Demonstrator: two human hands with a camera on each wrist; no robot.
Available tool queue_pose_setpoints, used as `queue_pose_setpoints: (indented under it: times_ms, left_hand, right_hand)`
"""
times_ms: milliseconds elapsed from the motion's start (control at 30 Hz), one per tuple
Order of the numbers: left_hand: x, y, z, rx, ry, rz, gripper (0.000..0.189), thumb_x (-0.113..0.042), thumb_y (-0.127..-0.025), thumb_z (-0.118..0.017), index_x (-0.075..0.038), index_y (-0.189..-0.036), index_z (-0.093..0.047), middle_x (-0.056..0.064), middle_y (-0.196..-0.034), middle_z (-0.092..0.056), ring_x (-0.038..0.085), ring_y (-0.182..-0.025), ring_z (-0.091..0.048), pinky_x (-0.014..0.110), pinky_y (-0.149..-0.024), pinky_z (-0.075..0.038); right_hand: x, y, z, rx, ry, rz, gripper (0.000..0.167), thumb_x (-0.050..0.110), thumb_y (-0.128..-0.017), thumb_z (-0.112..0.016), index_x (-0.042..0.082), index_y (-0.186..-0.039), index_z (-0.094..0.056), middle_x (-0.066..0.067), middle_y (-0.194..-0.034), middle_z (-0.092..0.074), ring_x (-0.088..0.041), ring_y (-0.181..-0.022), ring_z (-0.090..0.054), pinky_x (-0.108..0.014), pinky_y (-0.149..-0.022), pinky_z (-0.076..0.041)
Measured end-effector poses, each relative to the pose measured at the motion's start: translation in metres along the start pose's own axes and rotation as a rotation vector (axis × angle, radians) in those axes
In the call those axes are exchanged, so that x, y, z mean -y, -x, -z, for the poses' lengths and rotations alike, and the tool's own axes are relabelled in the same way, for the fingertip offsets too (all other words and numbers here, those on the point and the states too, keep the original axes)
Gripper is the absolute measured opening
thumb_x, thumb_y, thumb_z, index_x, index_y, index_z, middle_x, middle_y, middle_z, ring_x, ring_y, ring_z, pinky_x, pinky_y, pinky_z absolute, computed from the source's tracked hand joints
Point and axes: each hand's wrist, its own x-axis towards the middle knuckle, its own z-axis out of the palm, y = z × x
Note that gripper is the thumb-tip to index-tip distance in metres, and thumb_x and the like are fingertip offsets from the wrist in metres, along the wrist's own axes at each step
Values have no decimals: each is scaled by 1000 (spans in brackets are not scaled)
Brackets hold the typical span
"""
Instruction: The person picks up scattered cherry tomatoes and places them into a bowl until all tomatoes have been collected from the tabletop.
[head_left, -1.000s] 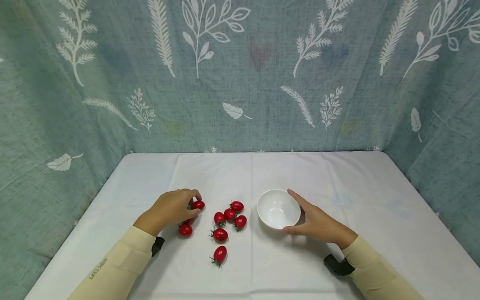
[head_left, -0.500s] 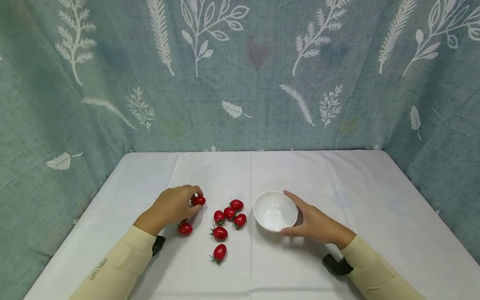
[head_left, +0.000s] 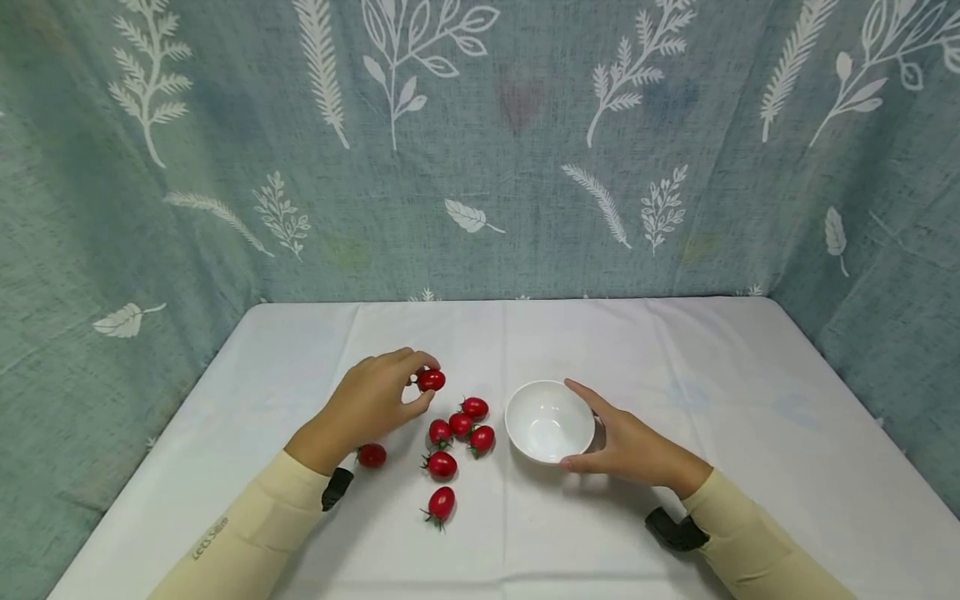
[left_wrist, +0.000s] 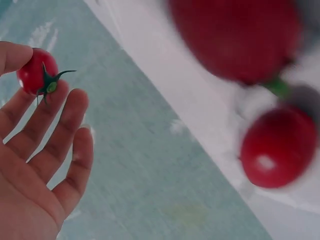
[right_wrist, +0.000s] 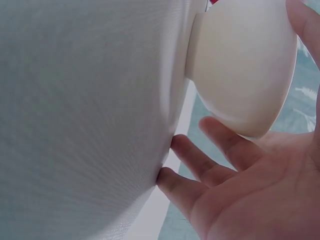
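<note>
A small red cherry tomato (head_left: 431,380) with a green stem is pinched between the thumb and fingers of my left hand (head_left: 378,398), raised off the table. The left wrist view shows the same tomato (left_wrist: 36,75) at the fingertips, its stem turned toward the palm side. A round white bowl (head_left: 549,422) stands on the table, and nothing lies inside it. My right hand (head_left: 633,442) holds the bowl from its right side, thumb and fingers spread around its wall. In the right wrist view the bowl's outside (right_wrist: 240,60) rests on its foot, two fingertips touching the cloth.
Several more cherry tomatoes (head_left: 441,465) lie loosely grouped between the hands. Another tomato (head_left: 372,455) sits by the left wrist. A white cloth (head_left: 600,533) covers the table, and a green leaf-patterned curtain (head_left: 420,183) hangs behind and at both sides.
My left hand has lifted the tomato from the table and carried it right and farther from me. The right hand and bowl have shifted slightly left.
</note>
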Motion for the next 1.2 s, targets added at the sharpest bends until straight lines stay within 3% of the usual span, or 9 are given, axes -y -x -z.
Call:
queue_pose_setpoints:
  times_ms: [133, 233, 533, 833, 1000, 1200]
  left_hand:
    - [-16, -7, 2, -65, -4, -86, 30, -27, -85, -78, -21, -112, -67, -6, -96, -68, 12, -79, -65, 34, -73, -54]
    - [-27, -12, 4, -74, 1, -120, 30, -28, -85, -79, -22, -112, -68, -8, -95, -67, 10, -78, -63, 33, -74, -53]
    - [-53, -24, 5, -20, 16, -167, 33, -30, -85, -79, -24, -116, -69, -12, -95, -69, 9, -82, -62, 31, -78, -52]
    - [-74, -34, -4, 58, 30, -194, 34, -35, -86, -78, -26, -117, -70, -11, -106, -73, 12, -88, -64, 32, -82, -52]
    - [-83, -40, -11, 64, 40, -259, 33, -32, -84, -80, -25, -115, -70, -12, -103, -74, 11, -82, -62, 30, -77, -51]
    - [-89, -43, -17, 110, 42, -282, 31, -30, -85, -80, -24, -114, -70, -11, -103, -75, 11, -83, -64, 30, -77, -50]
  right_hand:
    - [-1, 0, 0, -1, 6, 5, 111, 47, -77, -84, 18, -161, -17, -20, -151, -45, -34, -132, -50, -55, -104, -42]
    - [0, 0, 0, 2, 10, 7, 111, 48, -77, -84, 19, -161, -17, -20, -152, -44, -34, -134, -50, -55, -104, -42]
    - [2, 1, -1, 5, 1, 18, 112, 48, -76, -84, 18, -161, -17, -19, -153, -44, -33, -135, -49, -55, -105, -42]
    - [5, 1, -5, 26, -35, 0, 112, 44, -77, -85, 18, -161, -14, -18, -151, -45, -31, -132, -51, -53, -104, -43]
    - [4, 2, -5, 32, -14, 3, 111, 48, -77, -83, 19, -160, -15, -14, -150, -48, -27, -128, -53, -50, -102, -44]
    - [6, 1, -5, 40, 2, -8, 111, 49, -77, -84, 20, -161, -16, -12, -151, -46, -24, -128, -53, -47, -102, -45]
